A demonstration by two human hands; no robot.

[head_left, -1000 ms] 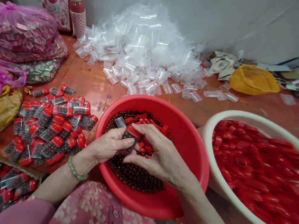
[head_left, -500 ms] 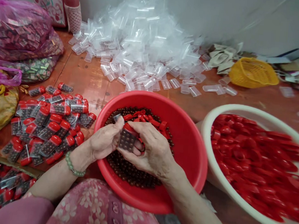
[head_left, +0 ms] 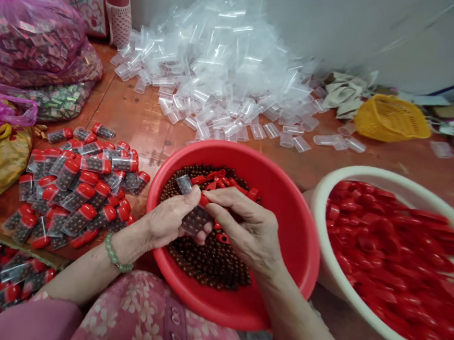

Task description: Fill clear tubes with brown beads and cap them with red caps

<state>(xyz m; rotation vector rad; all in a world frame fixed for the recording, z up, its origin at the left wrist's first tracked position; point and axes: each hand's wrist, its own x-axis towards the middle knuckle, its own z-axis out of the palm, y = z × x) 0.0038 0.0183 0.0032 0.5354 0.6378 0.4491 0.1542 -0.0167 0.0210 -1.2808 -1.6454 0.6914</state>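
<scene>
My left hand (head_left: 172,215) is closed around a clear case of brown beads (head_left: 195,221), held tilted over the red basin (head_left: 297,222). A clear empty sleeve (head_left: 184,184) sticks up beyond my left thumb. The fingertips of my right hand (head_left: 242,218) pinch a small red part (head_left: 204,199) at the upper end of the case. Below both hands, strings of brown beads (head_left: 207,263) lie in the basin, with red pieces (head_left: 226,180) on top of them.
Filled red-capped cases (head_left: 79,195) are heaped at the left, beside plastic bags (head_left: 32,44). Clear sleeves (head_left: 226,75) form a pile at the back. A white basin (head_left: 321,198) of red parts and a yellow basket (head_left: 392,120) are at the right.
The case of beads now sits in my left hand rather than between both hands, and more of the clear sleeve shows. My right hand has shifted right, its fingertips on the red part.
</scene>
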